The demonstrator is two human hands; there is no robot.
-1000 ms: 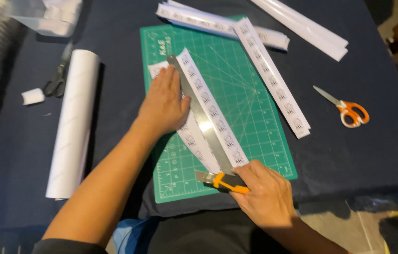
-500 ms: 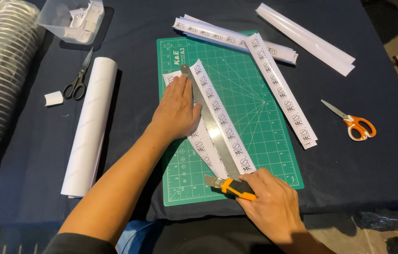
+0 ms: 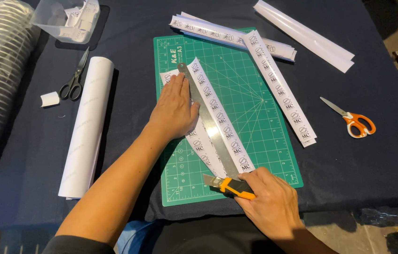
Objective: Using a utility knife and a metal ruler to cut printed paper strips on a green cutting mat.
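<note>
Sticker sheet (image 3: 218, 117) lying mid-frame on green cutting mat (image 3: 255, 94), pinned under steel ruler (image 3: 208, 122). Left hand (image 3: 174, 110) pressing flat, fingers spread. Right hand (image 3: 269, 202) clenched around orange utility knife (image 3: 229, 185), lower centre. Orange scissors (image 3: 356, 122) at right; paper roll (image 3: 86, 127) at left.

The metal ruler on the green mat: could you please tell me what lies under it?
Under the metal ruler lies a white printed sheet on the green mat. The left hand covers part of the sheet.
</note>
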